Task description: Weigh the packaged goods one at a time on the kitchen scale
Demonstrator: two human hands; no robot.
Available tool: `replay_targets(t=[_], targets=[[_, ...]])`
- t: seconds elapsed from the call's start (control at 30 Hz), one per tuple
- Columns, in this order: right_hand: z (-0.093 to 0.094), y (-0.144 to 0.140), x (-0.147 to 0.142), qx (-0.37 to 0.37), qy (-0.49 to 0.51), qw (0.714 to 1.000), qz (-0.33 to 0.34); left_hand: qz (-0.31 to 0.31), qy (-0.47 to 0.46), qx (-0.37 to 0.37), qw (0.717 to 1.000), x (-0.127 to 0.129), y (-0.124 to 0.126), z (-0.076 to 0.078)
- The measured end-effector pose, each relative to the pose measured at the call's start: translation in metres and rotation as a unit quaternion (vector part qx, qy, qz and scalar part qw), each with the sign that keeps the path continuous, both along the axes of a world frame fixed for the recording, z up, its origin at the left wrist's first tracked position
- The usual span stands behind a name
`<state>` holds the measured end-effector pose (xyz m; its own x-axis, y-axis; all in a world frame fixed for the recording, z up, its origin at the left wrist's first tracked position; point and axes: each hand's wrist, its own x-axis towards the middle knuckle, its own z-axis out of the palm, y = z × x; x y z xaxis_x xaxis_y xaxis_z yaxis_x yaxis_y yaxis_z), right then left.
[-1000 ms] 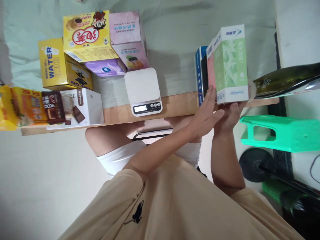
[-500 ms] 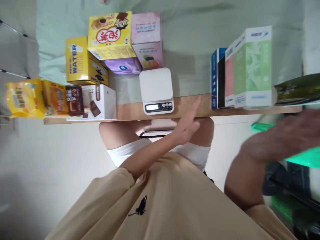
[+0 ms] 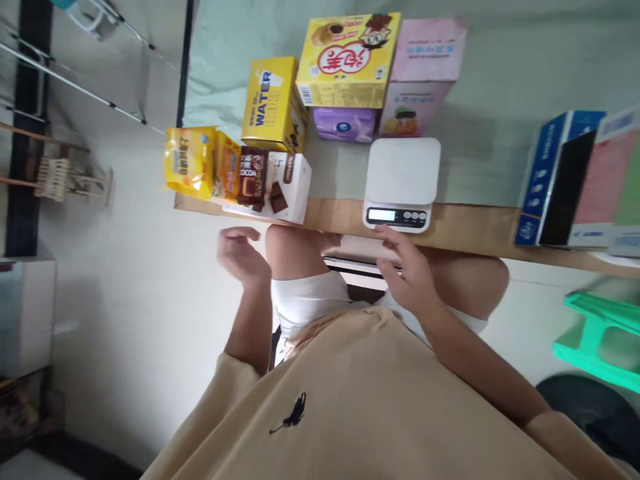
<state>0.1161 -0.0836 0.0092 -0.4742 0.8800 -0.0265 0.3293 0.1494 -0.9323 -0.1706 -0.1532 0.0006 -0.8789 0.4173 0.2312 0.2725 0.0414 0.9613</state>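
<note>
yellow water box [image 3: 273, 103] | pink box [image 3: 425, 50] — back row | green stool [image 3: 600, 340] — floor, right

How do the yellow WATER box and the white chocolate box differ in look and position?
The yellow WATER box is yellow with blue lettering; the white chocolate box is white with brown chocolate pictures. The yellow WATER box stands farther back on the table; the white chocolate box lies at the near edge, closer to the left hand. Both are cardboard boxes that neither hand touches.
</note>
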Motion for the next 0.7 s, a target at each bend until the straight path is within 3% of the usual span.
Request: replay_targets(t=[0.07,0.13,0.27,0.37,0.5,0.6,0.7], targets=[[0.002,-0.001,-0.034,0.0,0.013,0.999,0.044,0.081,0.026,0.038,0.996,-0.046,-0.006,0.011],[0.008,0.0,-0.068,-0.003,0.028,0.996,0.085,0.106,0.025,0.033,0.994,-0.09,-0.011,0.016],[0.026,0.007,-0.138,-0.006,0.058,0.985,0.159,0.031,-0.001,-0.011,0.999,-0.153,-0.005,0.011],[0.04,0.011,-0.186,0.017,0.065,0.979,0.193,-0.078,-0.02,0.006,0.997,-0.162,0.013,0.011],[0.057,0.008,-0.237,0.025,0.05,0.975,0.215,-0.176,-0.073,0.045,0.981,-0.143,0.029,0.025],[0.061,0.004,-0.262,-0.001,0.03,0.981,0.193,-0.219,-0.113,0.058,0.968,-0.137,0.026,0.032],[0.06,0.0,-0.274,-0.021,0.008,0.983,0.184,-0.276,-0.099,0.037,0.955,-0.139,0.018,0.028]])
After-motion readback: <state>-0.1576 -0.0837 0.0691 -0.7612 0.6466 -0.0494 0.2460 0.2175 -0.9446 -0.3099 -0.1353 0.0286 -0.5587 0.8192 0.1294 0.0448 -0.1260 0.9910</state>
